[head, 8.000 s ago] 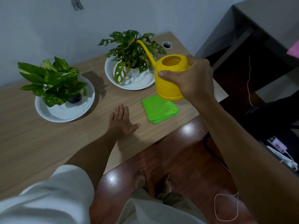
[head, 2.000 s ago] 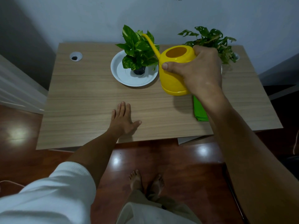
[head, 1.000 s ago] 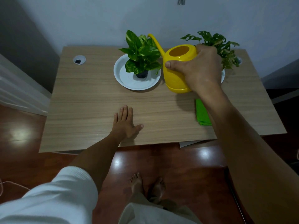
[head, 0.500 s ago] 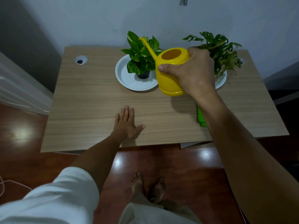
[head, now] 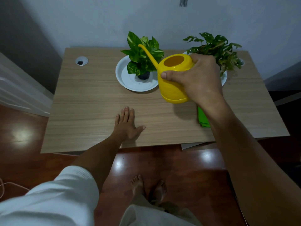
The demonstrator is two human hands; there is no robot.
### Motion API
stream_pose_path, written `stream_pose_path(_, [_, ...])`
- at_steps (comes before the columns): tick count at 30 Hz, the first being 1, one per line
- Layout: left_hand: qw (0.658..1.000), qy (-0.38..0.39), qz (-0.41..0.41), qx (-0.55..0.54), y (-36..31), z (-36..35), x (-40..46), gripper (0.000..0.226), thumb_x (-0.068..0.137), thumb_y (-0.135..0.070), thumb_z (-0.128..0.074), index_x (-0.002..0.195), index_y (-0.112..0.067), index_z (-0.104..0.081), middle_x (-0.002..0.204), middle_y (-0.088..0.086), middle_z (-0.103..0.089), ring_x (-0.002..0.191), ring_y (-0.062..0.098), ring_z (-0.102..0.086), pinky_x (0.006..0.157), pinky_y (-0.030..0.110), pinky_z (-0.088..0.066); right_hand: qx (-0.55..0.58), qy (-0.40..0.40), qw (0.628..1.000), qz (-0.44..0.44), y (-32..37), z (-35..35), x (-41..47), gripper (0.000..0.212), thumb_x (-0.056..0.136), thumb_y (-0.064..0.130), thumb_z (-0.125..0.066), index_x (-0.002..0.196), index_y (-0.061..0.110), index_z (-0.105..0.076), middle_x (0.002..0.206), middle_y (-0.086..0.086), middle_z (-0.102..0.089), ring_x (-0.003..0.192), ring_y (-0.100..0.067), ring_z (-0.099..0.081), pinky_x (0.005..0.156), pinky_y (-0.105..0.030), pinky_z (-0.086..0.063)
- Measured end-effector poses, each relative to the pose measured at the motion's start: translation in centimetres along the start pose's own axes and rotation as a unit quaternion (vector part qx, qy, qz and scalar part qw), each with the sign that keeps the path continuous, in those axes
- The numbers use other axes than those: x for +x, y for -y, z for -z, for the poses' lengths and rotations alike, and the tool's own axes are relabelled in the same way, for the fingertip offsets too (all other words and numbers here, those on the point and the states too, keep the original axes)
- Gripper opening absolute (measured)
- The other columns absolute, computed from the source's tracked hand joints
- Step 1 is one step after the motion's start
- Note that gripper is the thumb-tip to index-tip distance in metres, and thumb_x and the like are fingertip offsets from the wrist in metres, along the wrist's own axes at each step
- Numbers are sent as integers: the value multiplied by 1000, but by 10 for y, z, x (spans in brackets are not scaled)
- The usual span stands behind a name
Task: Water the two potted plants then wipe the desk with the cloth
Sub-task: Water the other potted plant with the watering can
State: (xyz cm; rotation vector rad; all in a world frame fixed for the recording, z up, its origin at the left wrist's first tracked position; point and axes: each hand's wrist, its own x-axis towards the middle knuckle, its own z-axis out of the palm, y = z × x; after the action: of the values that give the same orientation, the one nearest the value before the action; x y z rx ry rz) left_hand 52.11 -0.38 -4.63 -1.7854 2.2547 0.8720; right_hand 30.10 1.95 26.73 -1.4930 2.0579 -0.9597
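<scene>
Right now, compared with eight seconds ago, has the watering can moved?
Yes, leftward: the watering can now holds its spout over the left plant, not the right plant.

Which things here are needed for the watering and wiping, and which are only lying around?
Needed: watering can in right hand; left plant; right plant; green cloth; desk.
Not needed: cable hole; cord on floor.

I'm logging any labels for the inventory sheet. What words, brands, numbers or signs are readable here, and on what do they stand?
None can be read.
Yellow watering can, held in the right hand: plain, no print showing.
Green cloth: plain.
White saucers and desk: no markings.
Dark mark on the wall: cut off at the frame's edge, not legible as text.
</scene>
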Motion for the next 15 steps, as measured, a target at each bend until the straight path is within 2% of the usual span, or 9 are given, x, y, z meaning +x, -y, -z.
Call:
stream_pose_path(2, [1000,-1,-1,-1,0,0,0,111,89,-83,-36,164,-20,16,170,8,26,156,23,28,126,49,16,-2,-12,1000,-3,-3,1,0,46,62,56,-94,90,28,-69,91,7,-70,88,-17,-67,70,-29,-50])
stream_pose_path(6, [1000,-5,-1,-2,0,0,-1,111,89,-83,-36,164,-20,16,171,8,25,157,23,27,126,49,15,-9,-28,999,-15,-10,3,0,66,55,67,-90,96,19,-74,99,3,-75,92,-22,-70,78,-41,-59])
stream_pose_path(10, [1000,-3,-4,-2,1,1,-1,111,89,-83,-37,164,-20,16,171,9,25,157,23,27,126,50,15,-25,-36,999,-23,-15,9,2,67,58,65,-91,101,16,-74,101,-2,-74,94,-24,-68,71,-35,-51])
stream_pose_path(15, [1000,4,-3,-1,-1,3,-2,111,89,-83,-36,163,-20,18,170,8,27,156,22,29,126,49,17,-14,-45,998,-33,-15,17,1,50,61,56,-94,91,24,-69,93,5,-69,87,-17,-65,64,-26,-41])
